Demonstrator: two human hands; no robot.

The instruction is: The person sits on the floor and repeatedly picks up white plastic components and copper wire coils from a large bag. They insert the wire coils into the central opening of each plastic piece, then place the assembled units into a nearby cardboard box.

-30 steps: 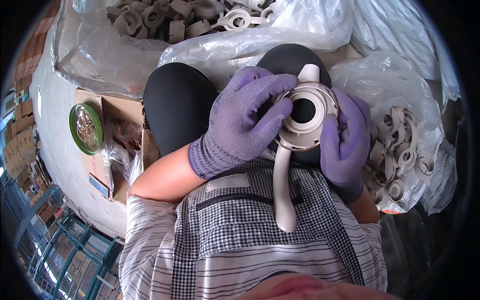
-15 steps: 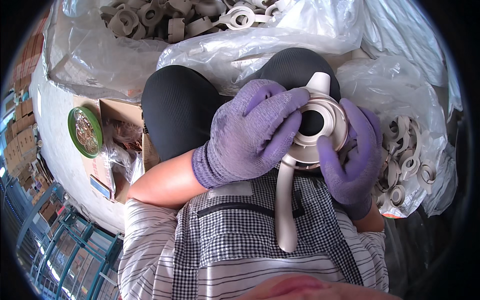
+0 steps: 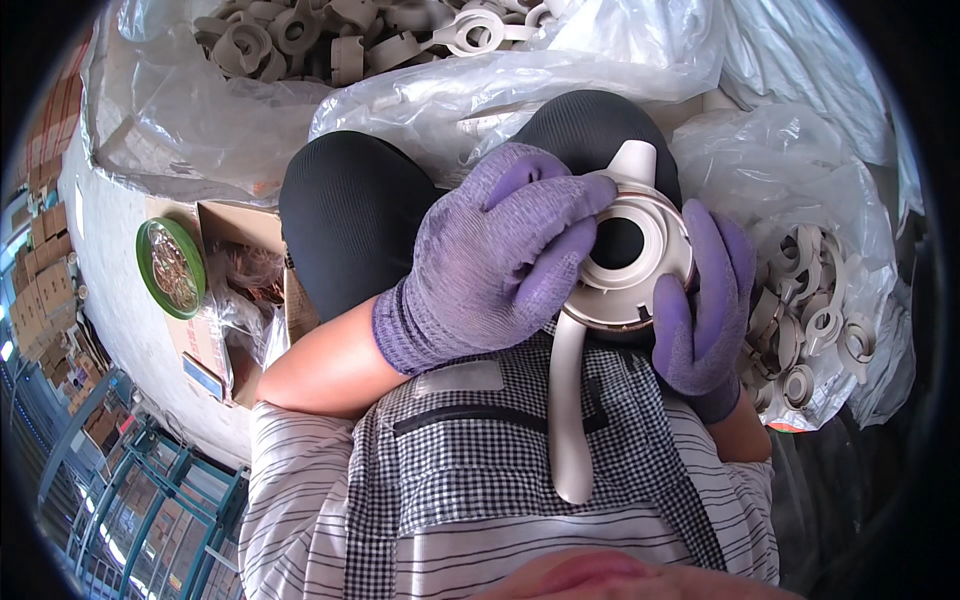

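1. Hands: your L hand (image 3: 505, 255) pinches the L side of the ring part (image 3: 612, 298), thumb and index tips at its rim. Your R hand (image 3: 705, 300) cups the R rim, thumb toward the near face.
2. Part pos.: held up over your lap, ring opening facing you; long handle (image 3: 569, 420) hangs down in front of the apron (image 3: 470, 450), short stub (image 3: 635, 162) points away.
3. Grip rationale (judgement): opposed grips prob. stop rotation; the free-hanging handle keeps clear of your fingers. Brownish band shows along part of the rim; seating can't be confirmed.
4. Far cont.: clear plastic bag (image 3: 430, 105), opened wide, w/ many loose grey-beige parts (image 3: 345, 58); prob. spread for easy pick-up.
5. R cont.: second plastic bag (image 3: 765, 140), w/ similar ring pcs (image 3: 823, 325) heaped toward its near edge.
6. L cont.: cardboard box (image 3: 240, 222) on floor, w/ crumpled plastic and copper-coloured pcs (image 3: 262, 290). Green dish (image 3: 199, 280) at box's L edge, w/ thin copper-coloured pcs (image 3: 170, 265); prob. there for reach.
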